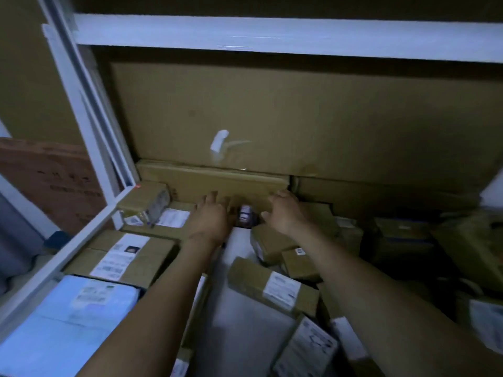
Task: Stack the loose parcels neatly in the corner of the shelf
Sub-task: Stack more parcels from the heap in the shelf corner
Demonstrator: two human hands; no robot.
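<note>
Loose parcels (273, 285): brown cardboard boxes with white shipping labels, lying at mixed angles over the shelf (272, 36) floor, 3 round to 8 o'clock. Small taped box (144, 202) sits in the back-left corner, 9 o'clock. Long flat carton (212, 180) lies along the back, against a big cardboard sheet (299, 118). Left hand (211, 214) is flat, fingers straight, at the carton's front. Right hand (283, 210) is at the carton's right end, fingers bent; gripping or not, can't tell. Small dark item (246, 216) sits between the hands. Pale blue mailer (68, 317) at 8 o'clock. Label text is all blurred, unreadable.
</note>
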